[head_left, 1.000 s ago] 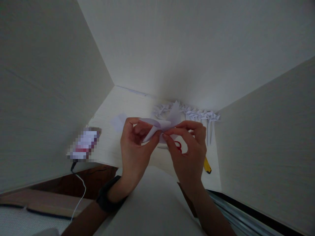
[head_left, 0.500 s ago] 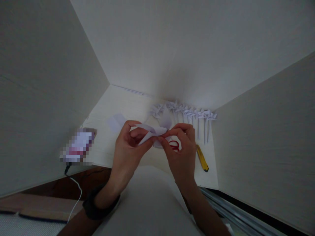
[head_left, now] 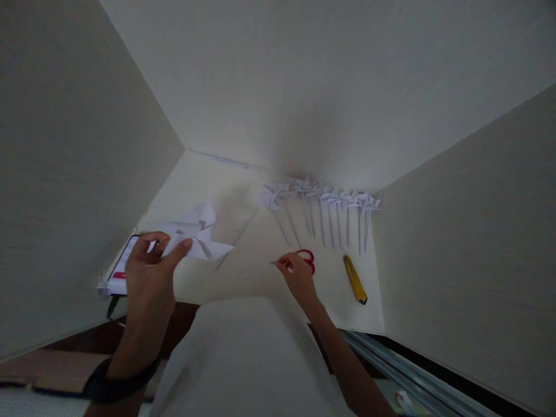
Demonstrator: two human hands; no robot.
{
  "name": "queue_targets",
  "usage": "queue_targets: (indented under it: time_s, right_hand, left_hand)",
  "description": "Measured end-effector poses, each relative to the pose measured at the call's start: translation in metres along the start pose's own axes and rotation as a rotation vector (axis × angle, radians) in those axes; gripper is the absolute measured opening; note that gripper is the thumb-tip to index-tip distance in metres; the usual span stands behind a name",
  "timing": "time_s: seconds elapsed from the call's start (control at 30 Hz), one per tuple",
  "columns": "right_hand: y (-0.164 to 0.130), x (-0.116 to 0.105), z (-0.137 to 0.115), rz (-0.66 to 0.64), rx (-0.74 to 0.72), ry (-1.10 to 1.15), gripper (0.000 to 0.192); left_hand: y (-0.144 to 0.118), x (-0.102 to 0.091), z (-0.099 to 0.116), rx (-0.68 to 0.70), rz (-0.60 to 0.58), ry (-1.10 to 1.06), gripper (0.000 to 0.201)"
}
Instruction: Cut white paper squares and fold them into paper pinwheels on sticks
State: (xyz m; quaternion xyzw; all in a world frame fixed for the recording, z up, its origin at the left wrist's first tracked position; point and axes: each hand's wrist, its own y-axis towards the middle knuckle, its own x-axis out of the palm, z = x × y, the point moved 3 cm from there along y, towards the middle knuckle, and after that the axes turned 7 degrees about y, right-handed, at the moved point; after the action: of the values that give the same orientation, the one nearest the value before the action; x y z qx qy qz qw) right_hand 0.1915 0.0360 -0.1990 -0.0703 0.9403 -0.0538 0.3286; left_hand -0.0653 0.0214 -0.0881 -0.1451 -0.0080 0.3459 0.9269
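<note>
My left hand [head_left: 152, 260] pinches a white paper pinwheel [head_left: 202, 234] between thumb and fingers, its folded blades spreading to the right. Over the table's middle, my right hand [head_left: 297, 275] is closed on a pair of scissors [head_left: 309, 259] with red handles. The pale scissor tip pokes out left of the fingertips, while the hand covers the scissors' middle. A thin paper stick [head_left: 237, 240] lies slanted between the two hands, close to the pinwheel.
Several finished paper pinwheels on sticks [head_left: 330, 200] lie in a row along the back wall. A yellow box cutter [head_left: 355, 280] rests at the right. The phone [head_left: 119, 269] with a cable is beside my left hand. Thin sticks [head_left: 221, 158] lie at the back left. Walls enclose the table.
My hands have parted. The left one has carried the pinwheel leftward, and the right one has let go of it and moved down onto the scissors.
</note>
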Motion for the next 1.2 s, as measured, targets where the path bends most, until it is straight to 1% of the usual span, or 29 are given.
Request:
queue_targets:
  time_s: [0.07,0.17,0.27,0.37,0.5,0.6,0.7,0.77,0.83,0.87,0.93,0.97,1.0,1.07,1.1,1.13,1.2]
  right_hand:
    - [0.027,0.030,-0.008,-0.114,-0.045,-0.025,0.024]
    - [0.078,0.074,-0.034,-0.251,-0.143,-0.065,0.028]
    - [0.124,0.120,-0.073,-0.368,-0.277,-0.104,0.029]
    - [0.155,0.169,-0.118,-0.477,-0.420,-0.137,0.029]
    - [0.172,0.231,-0.173,-0.627,-0.581,-0.178,0.029]
    - [0.176,0.268,-0.203,-0.668,-0.628,-0.215,0.031]
    - [0.181,0.292,-0.224,-0.672,-0.625,-0.219,0.031]
    - [0.186,0.299,-0.231,-0.672,-0.601,-0.188,0.031]
    - [0.191,0.297,-0.232,-0.663,-0.562,-0.133,0.031]
    - [0.193,0.292,-0.229,-0.654,-0.538,-0.097,0.030]
    - [0.197,0.272,-0.217,-0.620,-0.486,-0.010,0.030]
    - [0.198,0.256,-0.209,-0.594,-0.460,0.041,0.028]
    - [0.199,0.237,-0.201,-0.560,-0.435,0.096,0.029]
    - [0.196,0.187,-0.183,-0.463,-0.386,0.218,0.025]
    - [0.192,0.158,-0.175,-0.405,-0.375,0.287,0.026]
    - [0.185,0.127,-0.170,-0.341,-0.370,0.356,0.023]
    - [0.162,0.064,-0.166,-0.195,-0.380,0.491,0.015]
  left_hand:
    - [0.004,-0.004,-0.010,-0.054,0.007,-0.016,0.032]
    - [0.005,-0.011,-0.030,-0.138,0.023,-0.048,0.040]
    - [0.005,-0.022,-0.043,-0.181,0.093,-0.077,0.039]
    - [0.010,-0.037,-0.050,-0.200,0.184,-0.107,0.036]
    - [0.024,-0.060,-0.055,-0.200,0.290,-0.142,0.035]
    - [0.032,-0.070,-0.056,-0.200,0.333,-0.177,0.035]
    - [0.037,-0.069,-0.053,-0.207,0.356,-0.204,0.035]
    - [0.041,-0.065,-0.047,-0.206,0.358,-0.206,0.035]
    - [0.045,-0.058,-0.038,-0.196,0.345,-0.202,0.036]
    - [0.047,-0.054,-0.033,-0.189,0.328,-0.202,0.036]
    - [0.050,-0.046,-0.021,-0.163,0.292,-0.201,0.037]
    - [0.050,-0.042,-0.015,-0.137,0.268,-0.194,0.036]
    - [0.050,-0.038,-0.009,-0.105,0.246,-0.183,0.035]
    - [0.048,-0.030,0.002,-0.035,0.219,-0.162,0.032]
    - [0.045,-0.026,0.008,-0.004,0.206,-0.157,0.032]
    - [0.042,-0.021,0.012,0.020,0.190,-0.157,0.031]
    - [0.034,-0.012,0.021,0.052,0.139,-0.155,0.033]
